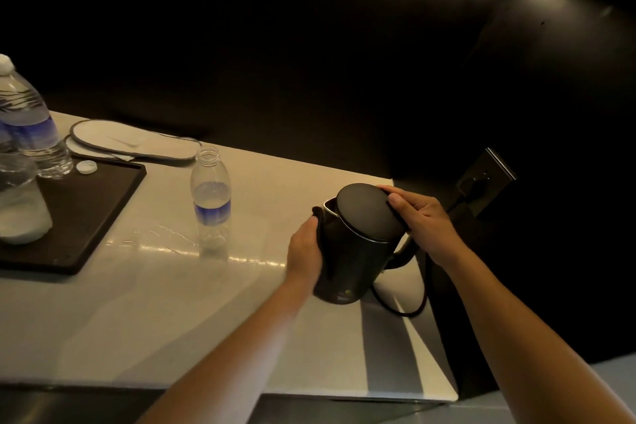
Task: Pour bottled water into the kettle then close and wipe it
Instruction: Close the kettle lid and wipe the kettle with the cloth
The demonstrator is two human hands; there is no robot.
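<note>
— Kettle (358,251)?
— Stood near the right end of the counter (172,303), between both hands, lid (370,212) tilted, not fully down.
— Left hand (306,248)?
— Pressed a dark cloth (321,220) against the spout side, fingers curled around it.
— Right hand (423,220)?
— Rested on the lid's rim, fingers together.
— Bottle (210,200)?
— Uncapped, upright, well left of the kettle.
</note>
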